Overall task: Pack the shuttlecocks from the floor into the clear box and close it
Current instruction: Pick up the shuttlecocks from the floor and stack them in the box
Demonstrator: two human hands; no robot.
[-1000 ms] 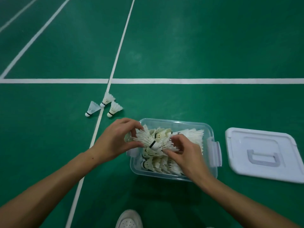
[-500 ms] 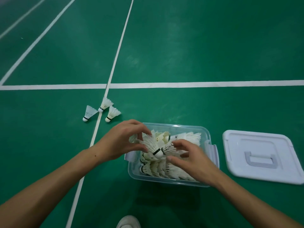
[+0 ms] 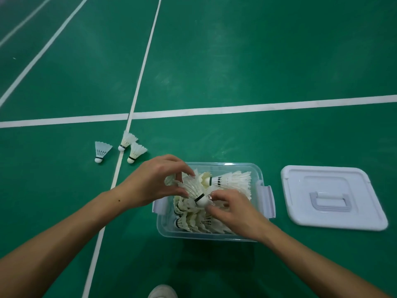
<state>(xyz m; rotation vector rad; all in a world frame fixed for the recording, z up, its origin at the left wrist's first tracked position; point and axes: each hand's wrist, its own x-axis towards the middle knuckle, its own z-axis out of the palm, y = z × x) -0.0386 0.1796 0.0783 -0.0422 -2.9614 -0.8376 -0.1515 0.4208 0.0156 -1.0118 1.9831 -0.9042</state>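
Pinching one shuttlecock (image 3: 194,191) over the clear box (image 3: 261,175), both hands (image 3: 154,181) grip it, cork toward the right hand (image 3: 234,211).

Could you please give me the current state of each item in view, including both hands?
clear box: open, upright on the floor, nearly full of shuttlecocks.
lid: off, lying flat to the box's right.
held shuttlecock: over the box, cork toward the right hand.
left hand: grip on the held shuttlecock's feathers.
right hand: fingers curled at its cork.
three loose shuttlecocks: lying on the floor, unpacked.
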